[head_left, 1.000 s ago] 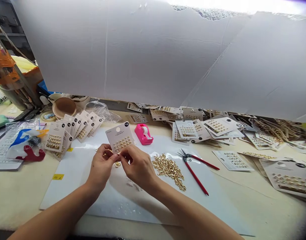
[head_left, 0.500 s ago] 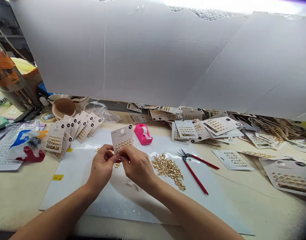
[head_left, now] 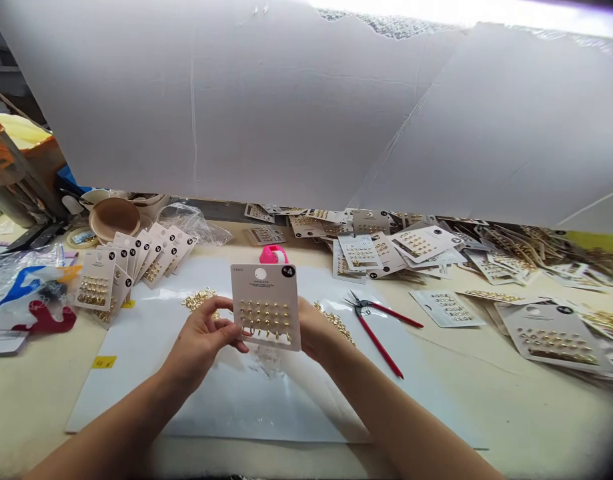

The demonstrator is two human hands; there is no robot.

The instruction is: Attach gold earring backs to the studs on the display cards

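A white earring card point(head_left: 266, 283) with rows of gold studs and small hoops along its bottom faces me, upright, above the white work sheet. My left hand point(head_left: 201, 340) pinches its lower left corner, thumb by the leftmost hoop. Behind the card's right edge is my right hand point(head_left: 316, 330); the card hides its fingers, so its grip cannot be seen. Loose gold pieces point(head_left: 202, 300) lie beyond my left hand. Another gold heap point(head_left: 336, 320) is partly covered by my right hand. The pink tape dispenser point(head_left: 273, 254) shows just above the card.
Red-handled pliers point(head_left: 381, 343) lie open on the right. Filled earring cards fan out point(head_left: 146, 257) at the left, near a brown bowl point(head_left: 115, 219). Many more cards point(head_left: 421, 243) are piled at the back right. A white board point(head_left: 286, 113) stands across the back.
The earring card has come nearer and turned to face me. My right hand has gone from the card's front to behind its right side. The view has shifted slightly right.
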